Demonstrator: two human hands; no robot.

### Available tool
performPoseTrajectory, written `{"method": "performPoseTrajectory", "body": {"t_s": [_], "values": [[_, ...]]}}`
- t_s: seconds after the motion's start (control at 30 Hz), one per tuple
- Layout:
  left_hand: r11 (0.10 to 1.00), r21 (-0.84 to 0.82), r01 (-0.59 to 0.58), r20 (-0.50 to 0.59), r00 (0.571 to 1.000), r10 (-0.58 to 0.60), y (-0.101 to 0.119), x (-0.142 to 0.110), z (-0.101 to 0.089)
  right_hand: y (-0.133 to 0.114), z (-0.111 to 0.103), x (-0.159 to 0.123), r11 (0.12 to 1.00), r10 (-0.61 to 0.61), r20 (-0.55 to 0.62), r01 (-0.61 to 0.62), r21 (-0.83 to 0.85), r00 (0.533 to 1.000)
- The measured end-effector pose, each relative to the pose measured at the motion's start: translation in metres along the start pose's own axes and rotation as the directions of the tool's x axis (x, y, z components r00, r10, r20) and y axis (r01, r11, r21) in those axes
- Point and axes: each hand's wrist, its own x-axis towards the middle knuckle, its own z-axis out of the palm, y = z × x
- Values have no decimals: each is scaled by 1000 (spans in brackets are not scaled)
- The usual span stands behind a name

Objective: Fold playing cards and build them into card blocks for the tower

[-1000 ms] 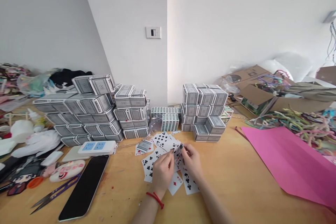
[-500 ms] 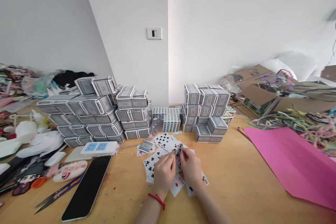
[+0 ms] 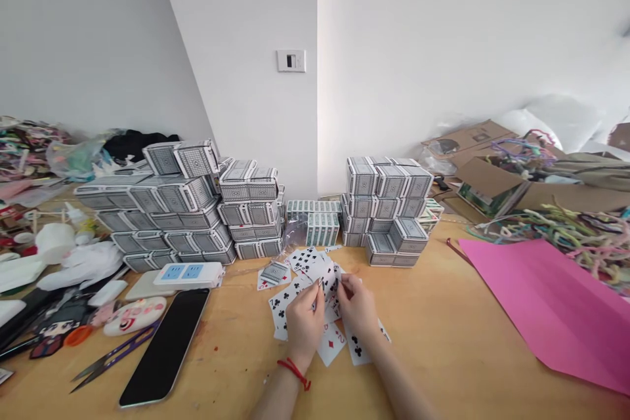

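My left hand (image 3: 306, 316), with a red cord bracelet at the wrist, pinches a playing card (image 3: 321, 283) that shows only as a small edge above the fingertips. A short gap away, my right hand (image 3: 359, 307) is closed at its fingertips on a playing card (image 3: 338, 279), mostly covered by the fingers. Below both hands lie loose, overlapping playing cards: a seven of clubs (image 3: 280, 305), a two of diamonds (image 3: 332, 344) and several others, face up. To their left, a small folded card piece (image 3: 274, 272) rests on a five of diamonds (image 3: 260, 285).
Blocks made of patterned grey cards stand in stacks at left (image 3: 177, 216) and right (image 3: 388, 210). Green-patterned blocks (image 3: 322, 226) sit between them. A phone (image 3: 165, 348), scissors (image 3: 115, 357) and a power strip (image 3: 189, 274) lie left; pink paper (image 3: 541, 308) lies right.
My hands have moved slightly apart at the fingertips. The folded card that showed between them is now mostly hidden. The whole view has shifted a little.
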Motion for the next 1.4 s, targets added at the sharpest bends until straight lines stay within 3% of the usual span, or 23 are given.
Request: {"method": "performPoseTrajectory", "body": {"t_s": [0.17, 0.37, 0.47, 0.57, 0.67, 0.8, 1.0, 1.17, 1.23, 1.4], "values": [[987, -53, 152, 34, 988, -150, 6, 2, 0, 6, 3, -2, 927, -83, -53, 58, -371, 995], [939, -155, 306, 82, 952, -297, 7, 6, -1, 4, 5, -3, 912, -148, -97, 98, -398, 984], [940, -155, 305, 84, 952, -294, 4, 6, -1, 2, 5, -3, 978, -25, -127, -2, -208, 992], [952, -134, 276, 55, 961, -271, 1, 7, -1, 3, 2, 1, 985, 108, -35, -103, 140, 993], [951, -126, 281, 27, 960, -279, -2, 9, -4, 3, -2, 6, 903, 191, 96, -213, 373, 977], [933, -174, 315, -3, 947, -321, -5, 12, -6, 0, -7, 10, 713, 259, 287, -382, 587, 923], [895, -273, 351, -12, 930, -368, -10, 15, -5, -4, -16, 8, 493, 185, 539, -552, 672, 822], [922, -253, 294, 32, 955, -295, -11, 13, -6, -10, -20, 4, 455, 69, 664, -615, 644, 745], [931, -243, 273, 50, 962, -269, -12, 13, -7, -11, -18, 4, 461, 63, 657, -606, 648, 751], [927, -243, 285, 78, 959, -274, -11, 13, -8, -8, -10, 5, 555, 132, 543, -516, 653, 829]]}}
